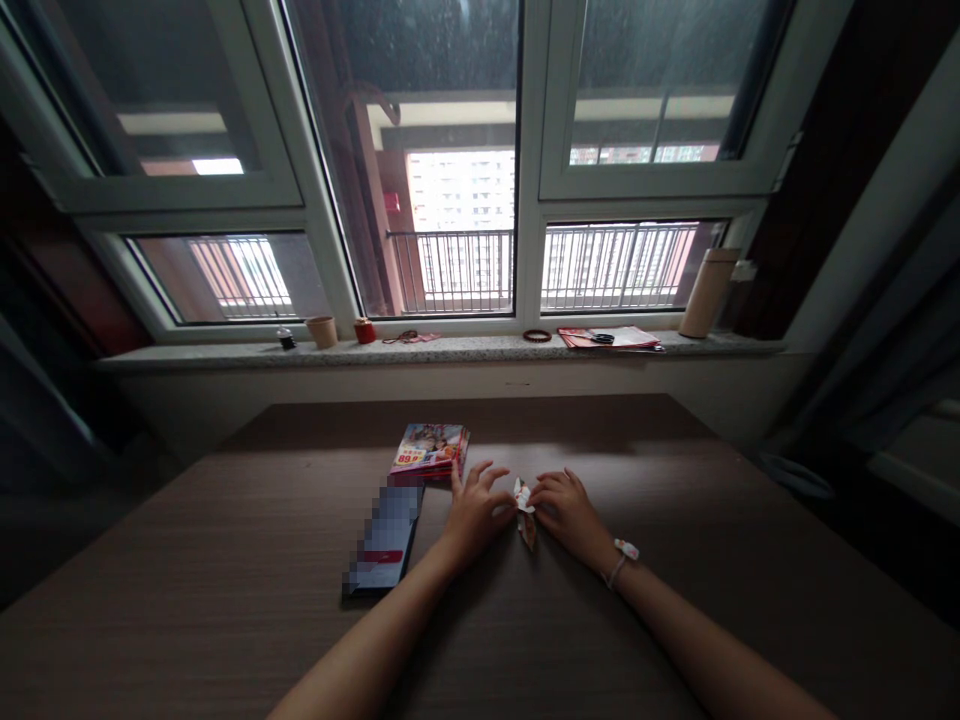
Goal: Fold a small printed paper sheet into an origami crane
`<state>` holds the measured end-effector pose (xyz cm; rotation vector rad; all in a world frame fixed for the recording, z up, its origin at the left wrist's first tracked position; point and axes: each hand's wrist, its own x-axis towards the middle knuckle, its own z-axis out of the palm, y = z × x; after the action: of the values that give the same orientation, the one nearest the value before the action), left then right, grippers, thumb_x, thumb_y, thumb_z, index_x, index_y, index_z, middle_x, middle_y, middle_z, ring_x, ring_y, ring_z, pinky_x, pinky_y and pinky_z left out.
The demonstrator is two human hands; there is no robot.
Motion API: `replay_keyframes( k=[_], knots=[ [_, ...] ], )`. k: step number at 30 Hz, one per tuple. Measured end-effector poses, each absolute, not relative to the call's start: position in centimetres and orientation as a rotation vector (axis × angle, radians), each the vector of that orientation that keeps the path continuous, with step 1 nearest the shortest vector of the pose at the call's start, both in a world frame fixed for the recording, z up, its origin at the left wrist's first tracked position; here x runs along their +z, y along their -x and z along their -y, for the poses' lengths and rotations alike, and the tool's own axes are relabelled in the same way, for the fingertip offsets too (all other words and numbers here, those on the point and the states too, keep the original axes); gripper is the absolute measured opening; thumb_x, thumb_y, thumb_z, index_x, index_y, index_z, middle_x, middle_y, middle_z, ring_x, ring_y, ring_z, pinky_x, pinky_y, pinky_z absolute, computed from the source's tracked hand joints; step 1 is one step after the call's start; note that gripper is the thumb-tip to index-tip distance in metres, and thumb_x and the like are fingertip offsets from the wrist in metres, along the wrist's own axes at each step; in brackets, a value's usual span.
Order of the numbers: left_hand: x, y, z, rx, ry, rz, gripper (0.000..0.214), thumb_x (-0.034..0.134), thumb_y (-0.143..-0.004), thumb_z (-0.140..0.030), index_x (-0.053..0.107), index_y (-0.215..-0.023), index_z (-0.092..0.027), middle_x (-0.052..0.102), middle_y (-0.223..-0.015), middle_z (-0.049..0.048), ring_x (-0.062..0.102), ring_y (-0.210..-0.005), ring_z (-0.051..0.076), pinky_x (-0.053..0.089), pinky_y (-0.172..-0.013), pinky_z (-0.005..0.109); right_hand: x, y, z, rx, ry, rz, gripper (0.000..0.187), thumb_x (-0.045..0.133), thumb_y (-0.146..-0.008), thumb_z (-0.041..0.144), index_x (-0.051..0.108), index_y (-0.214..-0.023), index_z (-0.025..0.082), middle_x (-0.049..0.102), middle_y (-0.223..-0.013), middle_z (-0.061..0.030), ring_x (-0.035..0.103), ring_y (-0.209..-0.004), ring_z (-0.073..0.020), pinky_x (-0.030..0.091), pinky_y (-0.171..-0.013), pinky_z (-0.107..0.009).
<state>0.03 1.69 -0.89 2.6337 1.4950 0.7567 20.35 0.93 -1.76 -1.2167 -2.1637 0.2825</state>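
Between my two hands is a small piece of folded paper [527, 528], white with brownish and orange print, narrow and pointed at its near end. My left hand [478, 512] pinches its left side between thumb and index finger, the other fingers spread above. On the opposite side, my right hand [568, 508] grips the paper's right edge with its fingertips, fingers curled. A bracelet [624, 553] circles my right wrist. Left of my left hand lies a dark phone [386, 540] with its screen partly blurred. Just beyond the phone sits a stack of colourful printed leaflets [431, 448].
The brown table [225, 530] reaches toward a stone windowsill [480, 350]. On the sill stand a paper cup [322, 331], a red spool-like item [364, 331], a dark bead bracelet [537, 336], red papers with scissors [602, 339] on top, and a tan bottle [709, 293].
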Motion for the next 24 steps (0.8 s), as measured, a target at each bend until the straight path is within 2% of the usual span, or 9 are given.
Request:
replay_keyframes(
  k=[12,17,24],
  knots=[
    [-0.7,0.0,-1.7,0.716,-2.607,-1.476,0.009,0.066,-0.081,-0.030,0.072,-0.086,-0.035,0.058,-0.130,-0.0025,0.036,-0.132,0.028,-0.002,-0.109,0.068,-1.0,-20.3,-0.6,0.366,1.292,2.106,0.012,0.060,-0.079,0.020,0.069,-0.085,0.026,0.071,-0.098,0.0007,0.047,-0.122,-0.0230,0.014,-0.111,-0.050],
    [-0.3,-0.4,-1.5,0.731,-2.547,-1.497,0.009,0.067,-0.080,-0.031,0.072,-0.086,-0.035,0.060,-0.128,-0.0028,0.037,-0.132,0.027,-0.003,-0.110,0.066,-0.8,-20.6,-0.6,0.380,1.282,2.123,0.012,0.059,-0.083,0.026,0.070,-0.086,0.028,0.072,-0.098,0.0008,0.047,-0.122,-0.0230,0.011,-0.111,-0.051],
    [0.0,-1.2,-1.2,0.725,-2.336,-1.639,0.005,0.068,-0.078,-0.034,0.072,-0.079,-0.032,0.058,-0.131,-0.0022,0.036,-0.131,0.030,0.003,-0.105,0.072,-1.4,-20.2,-0.8,0.372,1.352,2.116,0.016,0.053,-0.088,0.027,0.068,-0.088,0.027,0.068,-0.103,-0.0001,0.046,-0.121,-0.0221,0.011,-0.111,-0.051]
  ],
)
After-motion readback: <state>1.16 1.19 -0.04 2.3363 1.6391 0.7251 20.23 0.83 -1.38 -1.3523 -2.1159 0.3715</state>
